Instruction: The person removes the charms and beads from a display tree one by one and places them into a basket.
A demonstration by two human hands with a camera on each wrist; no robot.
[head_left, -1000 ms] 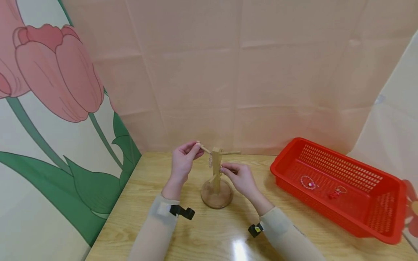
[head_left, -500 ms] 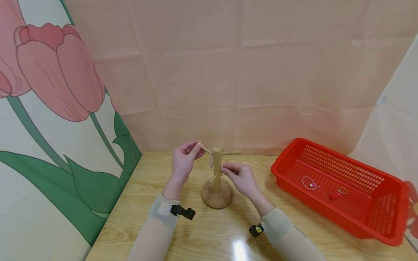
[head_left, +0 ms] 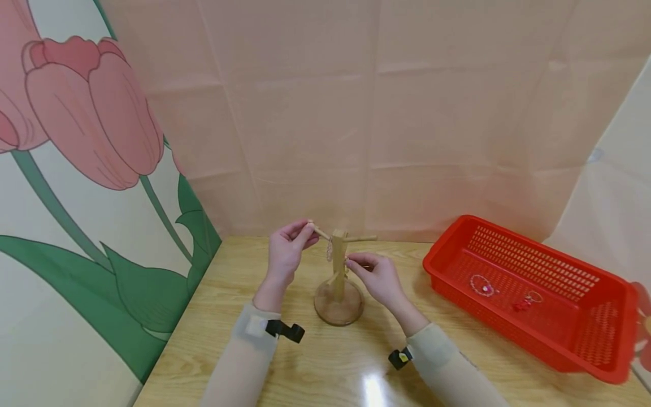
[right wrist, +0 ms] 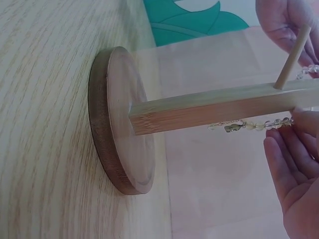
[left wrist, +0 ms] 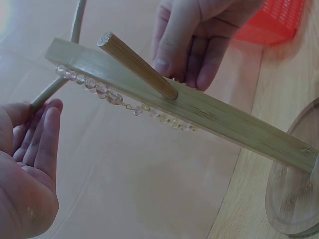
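Note:
A wooden jewelry stand [head_left: 338, 265] with a round base [head_left: 338, 311] stands upright on the table. My left hand [head_left: 285, 249] pinches the outer end of its upper left peg [left wrist: 47, 93]. A clear and pinkish beaded bracelet [left wrist: 99, 90] loops over that peg close to the post and hangs down along it. To the right of the post, my right hand [head_left: 375, 278] pinches the beads [right wrist: 271, 124] between thumb and fingers. The bracelet's lower end, with a small greenish piece [right wrist: 232, 128], dangles below those fingertips. In the left wrist view the post partly hides the right fingertips.
A red plastic basket [head_left: 508, 333] stands on the table at the right. Inside lie a pink beaded bracelet [head_left: 481, 286] and a ring-shaped piece with red charms [head_left: 524, 304]. Another peg [head_left: 361, 238] juts right from the post top, and a lower one [left wrist: 137, 64] points forward.
A little more of the bracelet shows below my right fingertips in the head view. My left hand keeps its hold on the peg, and the stand stays in place.

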